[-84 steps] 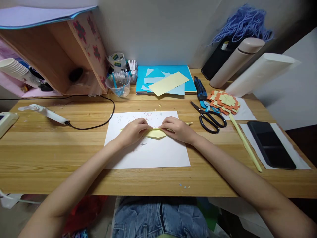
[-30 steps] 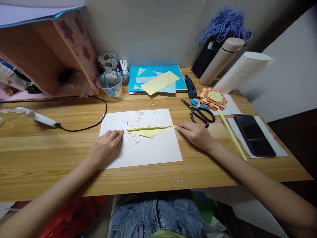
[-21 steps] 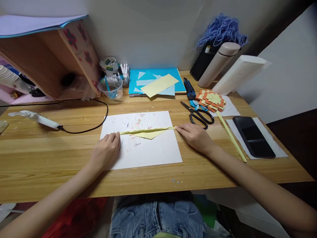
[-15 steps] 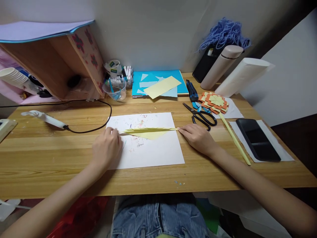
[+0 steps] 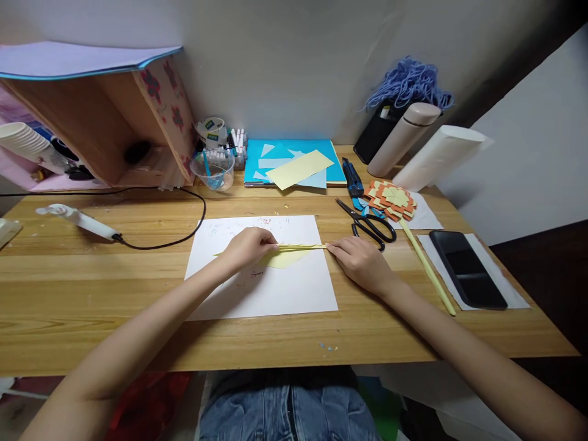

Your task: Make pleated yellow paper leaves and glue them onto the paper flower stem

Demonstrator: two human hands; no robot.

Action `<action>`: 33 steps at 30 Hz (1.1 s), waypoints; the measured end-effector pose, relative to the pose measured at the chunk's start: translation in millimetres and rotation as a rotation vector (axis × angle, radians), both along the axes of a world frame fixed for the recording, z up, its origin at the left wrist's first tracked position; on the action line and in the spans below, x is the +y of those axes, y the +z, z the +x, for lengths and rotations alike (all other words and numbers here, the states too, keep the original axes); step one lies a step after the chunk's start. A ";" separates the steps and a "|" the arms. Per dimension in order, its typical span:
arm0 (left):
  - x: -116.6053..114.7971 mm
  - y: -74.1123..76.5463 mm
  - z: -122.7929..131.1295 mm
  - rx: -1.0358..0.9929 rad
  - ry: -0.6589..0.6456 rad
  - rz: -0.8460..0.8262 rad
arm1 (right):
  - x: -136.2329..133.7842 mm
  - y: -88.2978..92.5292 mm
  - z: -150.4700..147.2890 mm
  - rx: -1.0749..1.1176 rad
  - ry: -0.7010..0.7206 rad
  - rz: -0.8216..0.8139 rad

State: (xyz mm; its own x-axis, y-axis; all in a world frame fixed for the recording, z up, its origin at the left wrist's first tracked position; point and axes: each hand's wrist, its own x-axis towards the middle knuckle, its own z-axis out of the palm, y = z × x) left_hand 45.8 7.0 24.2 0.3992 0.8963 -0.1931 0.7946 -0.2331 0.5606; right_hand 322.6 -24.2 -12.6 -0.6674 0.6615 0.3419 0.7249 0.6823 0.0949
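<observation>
A strip of folded yellow paper point(image 5: 301, 247) stretches between my two hands over a white sheet point(image 5: 294, 297). My left hand point(image 5: 250, 248) pinches the folded layers near their middle, fingers closed. The strip's right end is gripped by my right hand point(image 5: 356, 257), whose fingertips press together just past the sheet's right edge. Beneath the strip a yellow flap point(image 5: 285, 260) spreads out in a shallow triangle; whether it belongs to the same paper I cannot tell. Coloured marks dot the white sheet. Black-handled scissors point(image 5: 367, 223) lie just beyond my right hand.
At right lie an orange-and-yellow paper flower point(image 5: 392, 199) with a yellow stem point(image 5: 427, 266) and a phone point(image 5: 468, 269). A blue cutter point(image 5: 353, 177) sits near a blue folder point(image 5: 252, 162) topped with paper pieces. A glue gun point(image 5: 78, 220) trails its cord at left, before a box point(image 5: 169, 122).
My left hand has slid right along the folded yellow paper, from its left end to about the middle. My right hand still grips the right end. The view has shifted slightly.
</observation>
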 end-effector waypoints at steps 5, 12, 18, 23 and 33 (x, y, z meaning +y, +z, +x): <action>-11.7 -0.3 1.0 0.036 -0.027 0.133 | -0.5 14.8 -18.8 0.256 -0.062 -0.112; -29.8 10.6 7.4 0.128 -0.125 0.446 | 14.7 31.7 -65.5 0.237 0.125 -0.414; -37.4 19.5 4.7 0.086 -0.096 0.513 | 16.9 33.4 -74.5 0.313 0.110 -0.356; -38.9 15.2 1.9 0.021 -0.078 0.590 | 12.8 37.4 -71.7 0.399 0.126 -0.317; -42.1 -20.2 -1.8 0.187 -0.238 0.761 | 16.9 14.0 -70.3 0.412 0.161 -0.298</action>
